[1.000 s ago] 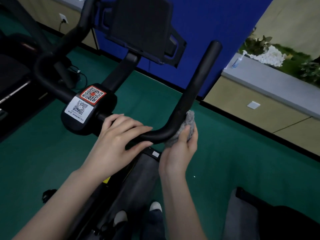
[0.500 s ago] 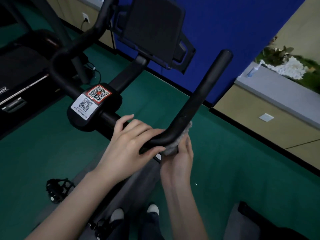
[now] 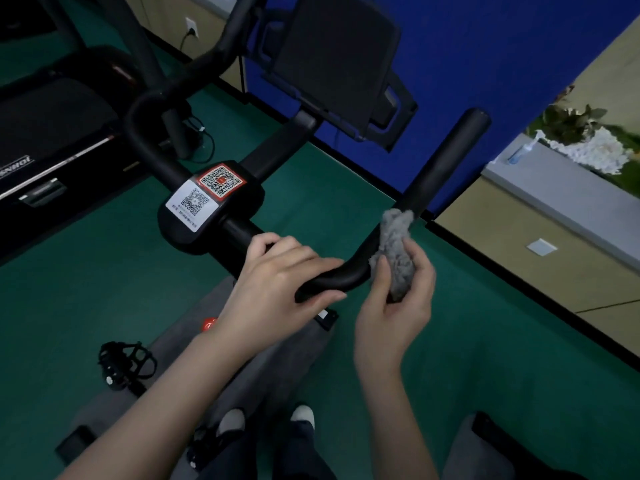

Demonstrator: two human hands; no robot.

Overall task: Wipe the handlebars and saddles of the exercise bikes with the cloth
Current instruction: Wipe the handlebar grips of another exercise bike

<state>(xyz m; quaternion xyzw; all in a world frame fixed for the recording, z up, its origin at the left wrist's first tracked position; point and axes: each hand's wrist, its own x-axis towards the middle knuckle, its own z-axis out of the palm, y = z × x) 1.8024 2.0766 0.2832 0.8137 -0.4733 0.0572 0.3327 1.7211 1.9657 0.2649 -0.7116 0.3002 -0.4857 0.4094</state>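
Left hand [image 3: 277, 289]: lying over the black handlebar [image 3: 440, 171] just right of the centre clamp, fingers curled around the horizontal part of the bar, thumb passing beneath it; grasping the bar.
Right hand [image 3: 398, 303]: sitting just right of the left hand, at the bend where the bar is turning upward; fingers and thumb closing on a grey fluffy cloth [image 3: 394, 251]. Cloth is pressing against the outer side of the bend, its upper end reaching onto the rising right horn.

Head view, remaining items:
- Centre clamp housing [image 3: 207, 209], black, carrying two QR-code stickers [image 3: 207, 192], one red-bordered, one white.
- Console screen [image 3: 332, 53], dark, standing on a stem behind the clamp, tilting toward the wearer.
- Left horn of the bar [image 3: 180, 84] curving up and away at upper left.
- Pedal with cage [image 3: 124, 362], lying low at left over the green floor [image 3: 86, 289].
- Treadmill [image 3: 52, 133], black, at far left.
- Blue wall panel [image 3: 502, 46] behind the bike; grey ledge [image 3: 571, 188] with plants at right.
- Wearer's two shoes [image 3: 266, 417] showing at bottom centre, beside the grey bike frame
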